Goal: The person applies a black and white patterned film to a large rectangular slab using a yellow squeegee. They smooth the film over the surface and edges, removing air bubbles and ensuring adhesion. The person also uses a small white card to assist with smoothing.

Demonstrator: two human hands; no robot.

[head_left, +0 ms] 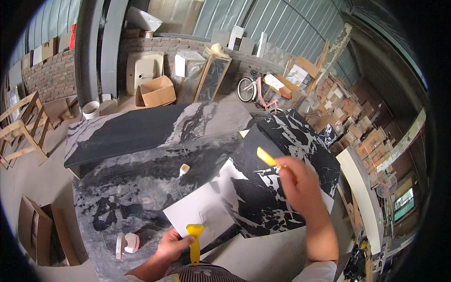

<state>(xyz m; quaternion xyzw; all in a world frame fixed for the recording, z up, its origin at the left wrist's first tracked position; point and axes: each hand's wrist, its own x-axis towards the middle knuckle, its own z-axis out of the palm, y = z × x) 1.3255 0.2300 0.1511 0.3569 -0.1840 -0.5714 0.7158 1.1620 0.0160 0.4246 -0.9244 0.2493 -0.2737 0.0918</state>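
My left hand [173, 245] is closed at the near edge of a white flat panel [190, 207], its thumb on a yellow scraper [195, 251] whose blade end points away from me. A small grey smear or tool shows on the panel beyond the scraper; I cannot tell which. My right hand [299, 181] grips another yellow scraper [267, 156], raised over a black-and-white marbled slab [263, 199]. Left of the panel, a white bottle with a yellowish tip [184, 170] lies on the stained dark table [145, 188]. Nearer stands a small white-and-pink container [132, 243].
A long black-and-grey slab piece [136, 131] lies along the table's far side. Cardboard boxes [157, 91] and a pink bicycle [257, 90] stand behind. Left are a wooden frame [26, 127], a white bucket [91, 110] and an open carton [49, 230]. A pale curved panel [361, 197] stands right.
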